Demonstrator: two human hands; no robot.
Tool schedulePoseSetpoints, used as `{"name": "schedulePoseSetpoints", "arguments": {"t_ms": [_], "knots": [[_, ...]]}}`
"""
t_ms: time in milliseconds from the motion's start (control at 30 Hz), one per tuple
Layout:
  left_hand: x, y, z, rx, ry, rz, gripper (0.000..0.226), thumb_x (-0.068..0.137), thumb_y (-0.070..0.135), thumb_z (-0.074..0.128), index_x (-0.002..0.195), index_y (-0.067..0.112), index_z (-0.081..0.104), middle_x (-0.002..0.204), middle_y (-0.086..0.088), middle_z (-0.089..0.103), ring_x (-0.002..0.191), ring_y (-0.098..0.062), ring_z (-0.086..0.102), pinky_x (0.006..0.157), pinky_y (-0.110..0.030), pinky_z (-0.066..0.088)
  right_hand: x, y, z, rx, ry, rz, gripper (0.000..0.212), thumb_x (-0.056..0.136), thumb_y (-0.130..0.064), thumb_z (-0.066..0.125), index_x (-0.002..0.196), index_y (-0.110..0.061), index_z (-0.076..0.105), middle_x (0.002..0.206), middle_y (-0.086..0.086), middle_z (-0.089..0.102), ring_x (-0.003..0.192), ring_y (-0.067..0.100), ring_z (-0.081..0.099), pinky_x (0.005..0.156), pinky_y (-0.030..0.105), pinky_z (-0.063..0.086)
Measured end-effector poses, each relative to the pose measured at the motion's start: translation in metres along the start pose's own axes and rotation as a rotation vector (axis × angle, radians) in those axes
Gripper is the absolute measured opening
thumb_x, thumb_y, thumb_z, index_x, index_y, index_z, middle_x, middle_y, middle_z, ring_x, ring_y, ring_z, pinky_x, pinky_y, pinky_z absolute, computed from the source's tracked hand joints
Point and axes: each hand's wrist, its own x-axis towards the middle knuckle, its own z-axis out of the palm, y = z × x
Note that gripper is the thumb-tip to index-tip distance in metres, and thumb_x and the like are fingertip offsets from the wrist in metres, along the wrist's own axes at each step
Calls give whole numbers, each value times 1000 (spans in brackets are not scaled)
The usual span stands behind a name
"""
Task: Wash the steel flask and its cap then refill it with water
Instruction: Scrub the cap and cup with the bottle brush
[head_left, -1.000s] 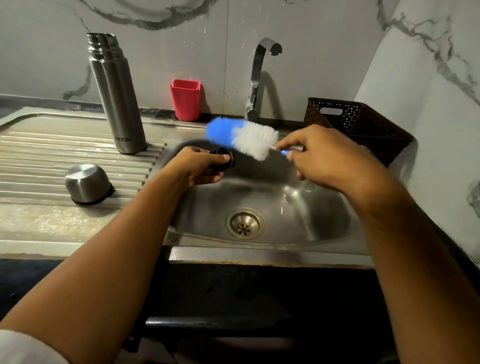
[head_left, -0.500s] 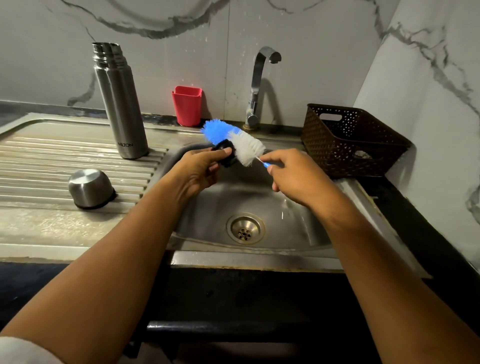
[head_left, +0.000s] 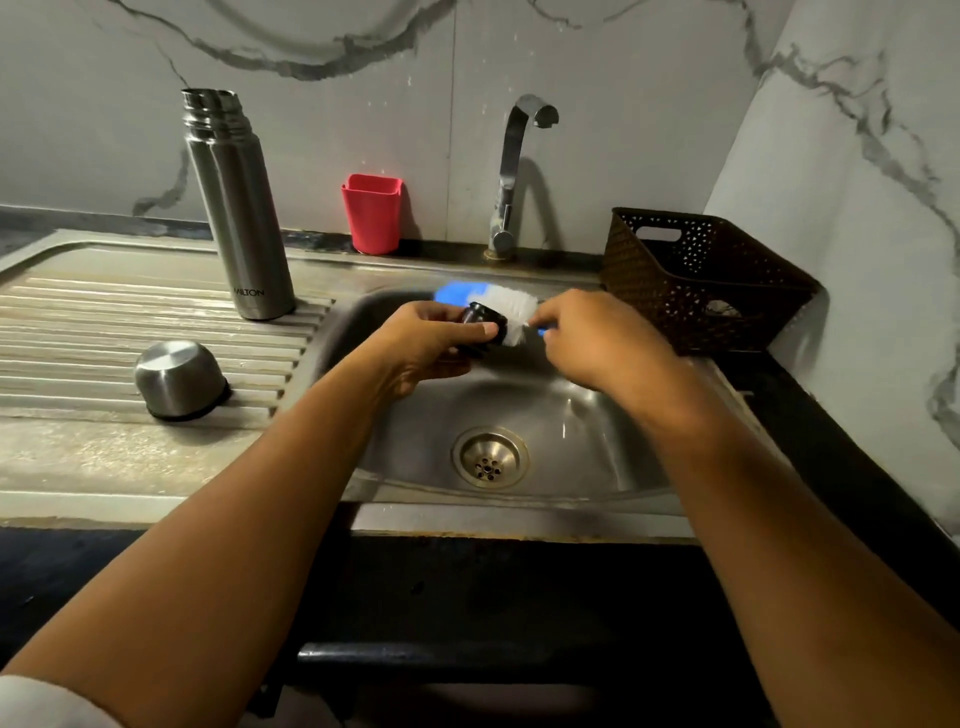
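Left hand (head_left: 426, 345) pinches black stopper (head_left: 485, 323) over sink (head_left: 571, 431); right hand (head_left: 597, 338) grips brush (head_left: 514, 309), bristles against it. Cap-scrub step. Next probably: tap (head_left: 514, 171) on, rinse.

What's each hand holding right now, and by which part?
Left hand pinches the small black cap by its sides. Right hand grips the bottle brush by its blue handle, close behind the bristles.

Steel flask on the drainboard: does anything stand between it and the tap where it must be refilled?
Yes. The red cup stands at the back, between the steel flask and the tap. Over the basin, the left hand holds the black stopper and the right hand the bottle brush.
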Motion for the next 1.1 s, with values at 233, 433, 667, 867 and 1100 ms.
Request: {"name": "schedulePoseSetpoints", "arguments": {"t_ms": [233,433,667,867,1100], "knots": [[6,-7,-8,232,144,85,35,72,23,94,94,10,70,78,1,72,78,-13,69,64,-26,56,-20,18,-32,165,40,-30,33,102,-19,57,127,-36,71,101,-1,74,83,14,62,67,24,43],[0,-4,-1,360,146,122,44,69,23,96,101,10,69,86,-5,70,82,-18,69,70,-29,59,-6,2,-8,76,72,-24,38,100,-16,58,131,-35,69,127,5,70,109,27,65,92,36,53],[-2,0,-2,357,195,145,52,63,21,99,102,6,68,83,-6,70,81,-22,71,67,-31,60,-16,-5,-19,-21,23,-38,36,98,-18,59,127,-34,71,113,2,72,101,25,66,83,32,54],[-4,-5,-10,278,192,76,41,72,26,95,98,15,65,93,-6,76,88,-18,75,68,-32,60,-15,10,-18,58,67,15,36,100,-19,58,131,-34,69,115,4,72,101,27,66,88,36,54],[-5,3,7,114,129,-4,36,85,25,85,113,10,70,105,-10,74,95,-20,72,71,-33,64,-11,-4,3,-5,71,-7,38,98,-19,57,132,-33,68,122,5,71,104,27,65,92,40,55]]}}
